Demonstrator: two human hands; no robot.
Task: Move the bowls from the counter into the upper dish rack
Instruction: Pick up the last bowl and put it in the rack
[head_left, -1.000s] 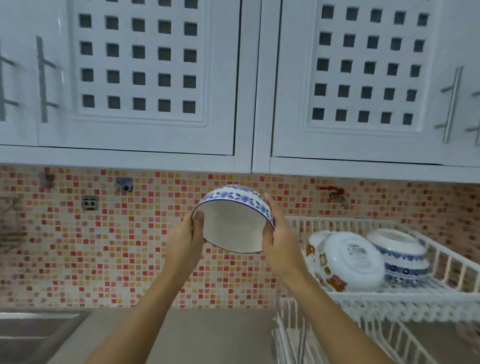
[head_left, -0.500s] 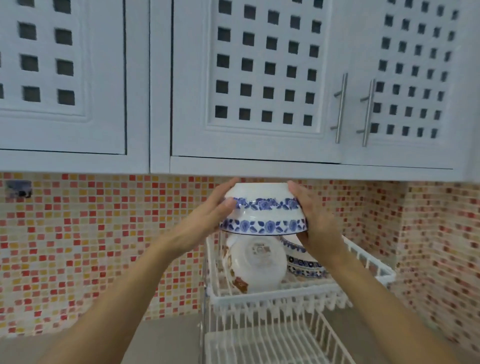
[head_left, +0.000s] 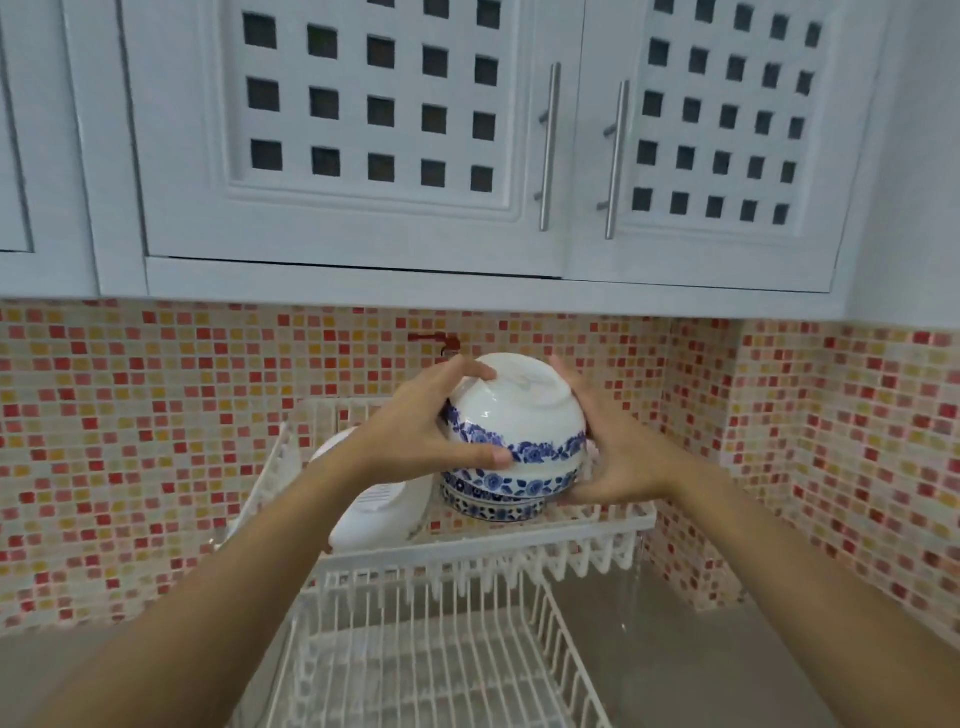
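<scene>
we see two bare arms reaching forward over a white wire dish rack. the left hand (head_left: 415, 431) and the right hand (head_left: 618, 447) grip an upturned white bowl (head_left: 519, 415) with a blue flower band, one hand on each side, fingers spread and pressed against its wall. the bowl sits base up, slightly tilted, on top of another blue-patterned bowl (head_left: 493, 496) that rests upside down in the upper rack (head_left: 597, 525). just to the left in the same rack, a plain white dish (head_left: 379, 512) leans on its edge, partly hidden by the left forearm. the lower rack (head_left: 431, 665) lies below, toward us. behind stands a red and orange mosaic tile wall (head_left: 156, 415), with white lattice cabinet doors (head_left: 363, 130) above.
</scene>
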